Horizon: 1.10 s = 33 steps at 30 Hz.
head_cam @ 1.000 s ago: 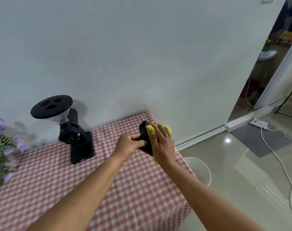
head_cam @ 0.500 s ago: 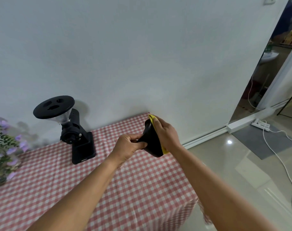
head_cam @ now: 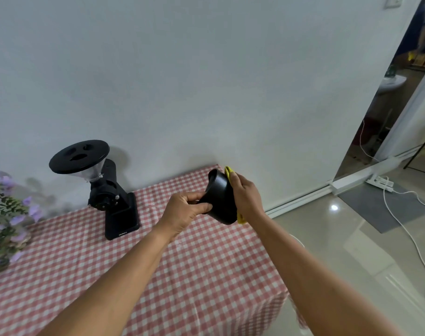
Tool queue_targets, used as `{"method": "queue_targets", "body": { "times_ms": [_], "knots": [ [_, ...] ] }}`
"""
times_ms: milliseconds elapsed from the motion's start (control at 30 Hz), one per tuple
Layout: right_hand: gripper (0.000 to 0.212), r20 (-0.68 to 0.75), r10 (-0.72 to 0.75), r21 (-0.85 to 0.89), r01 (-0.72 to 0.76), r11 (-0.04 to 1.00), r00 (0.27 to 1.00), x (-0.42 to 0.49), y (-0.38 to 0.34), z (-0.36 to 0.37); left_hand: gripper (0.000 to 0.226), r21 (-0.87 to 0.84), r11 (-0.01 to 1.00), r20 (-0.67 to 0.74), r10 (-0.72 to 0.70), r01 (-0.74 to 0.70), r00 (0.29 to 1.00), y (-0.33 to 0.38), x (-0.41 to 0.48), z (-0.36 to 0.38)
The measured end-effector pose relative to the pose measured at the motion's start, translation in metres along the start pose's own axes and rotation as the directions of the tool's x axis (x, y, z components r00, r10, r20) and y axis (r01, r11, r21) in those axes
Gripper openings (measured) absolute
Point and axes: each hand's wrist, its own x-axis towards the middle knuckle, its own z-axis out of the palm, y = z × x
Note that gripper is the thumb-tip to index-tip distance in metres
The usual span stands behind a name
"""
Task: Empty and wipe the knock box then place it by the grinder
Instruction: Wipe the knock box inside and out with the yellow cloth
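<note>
I see one black knock box, held in the air above the far right part of the table, tipped on its side with its open mouth turned left, toward the grinder. My left hand pinches its rim, thumb on top and fingers curled under. My right hand lies flat against its outer wall, pressing one yellow cloth to it; the cloth shows at the top above my fingers and again as a strip below the box. One black grinder stands on the table to the left, well apart from the box, near the wall. One bunch of purple flowers sits at the left edge. One red-and-white checked tablecloth covers the table. On the floor to the right I count one grey mat and one white cable.
</note>
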Motion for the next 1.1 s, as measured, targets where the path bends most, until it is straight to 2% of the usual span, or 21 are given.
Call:
{"method": "queue_targets", "body": {
  "times_ms": [100,233,300,367,500,600,667,733,767,867,933,1033,1100],
  "knots": [
    [0.040,-0.048,0.020,0.059,-0.017,0.998,0.999,-0.003,0.002,0.003,0.033,-0.010,1.000,0.018,-0.013,0.013,1.000,-0.001,-0.002,0.000],
    [0.040,-0.124,-0.158,-0.007,0.158,0.987,0.980,-0.013,0.010,0.011,0.034,-0.034,0.997,0.117,-0.064,0.069,0.991,0.009,0.007,-0.007],
    [0.042,-0.112,-0.263,-0.068,0.256,0.964,0.958,-0.017,0.017,0.019,0.037,-0.032,0.993,0.096,-0.113,0.117,0.989,0.019,0.011,-0.009],
    [0.049,-0.085,-0.288,-0.110,0.279,0.954,0.954,-0.026,0.020,0.026,0.040,-0.012,0.989,0.058,-0.149,0.150,0.987,0.023,0.014,-0.007],
    [0.052,-0.053,-0.335,-0.185,0.320,0.929,0.941,-0.041,0.022,0.029,0.022,-0.029,0.988,0.002,-0.150,0.150,0.989,0.021,0.013,-0.004],
    [0.046,-0.095,-0.277,-0.093,0.268,0.959,0.956,-0.030,0.023,0.032,0.018,-0.003,0.994,-0.001,-0.105,0.105,0.994,0.017,0.005,0.002],
    [0.043,-0.128,-0.114,0.030,0.119,0.992,0.985,-0.014,0.020,0.029,0.017,0.010,0.998,0.018,-0.062,0.062,0.998,0.013,0.001,0.008],
    [0.043,-0.101,0.022,0.085,-0.013,0.996,0.995,-0.007,0.013,0.024,0.018,-0.003,0.999,0.010,-0.040,0.040,0.999,0.011,-0.002,0.012],
    [0.043,-0.095,0.009,0.053,-0.004,0.999,0.995,-0.008,0.010,0.022,0.017,-0.021,0.999,-0.004,-0.041,0.041,0.999,0.011,-0.003,0.013],
    [0.047,-0.056,-0.263,-0.133,0.254,0.958,0.963,-0.030,0.005,0.024,0.012,-0.091,0.995,-0.042,-0.054,0.050,0.998,0.016,-0.004,0.011],
    [0.057,-0.026,-0.357,-0.166,0.348,0.923,0.934,-0.037,0.009,0.026,0.014,-0.106,0.994,-0.038,-0.042,0.038,0.998,0.020,-0.004,0.007],
    [0.046,-0.027,-0.325,-0.082,0.322,0.943,0.945,-0.023,0.013,0.018,0.015,-0.123,0.991,-0.033,-0.049,0.044,0.998,0.022,-0.003,0.004],
    [0.040,-0.011,-0.210,0.000,0.210,0.978,0.978,-0.013,0.008,0.011,0.015,-0.146,0.988,-0.039,-0.056,0.050,0.998,0.021,-0.003,0.005]
  ]
}}
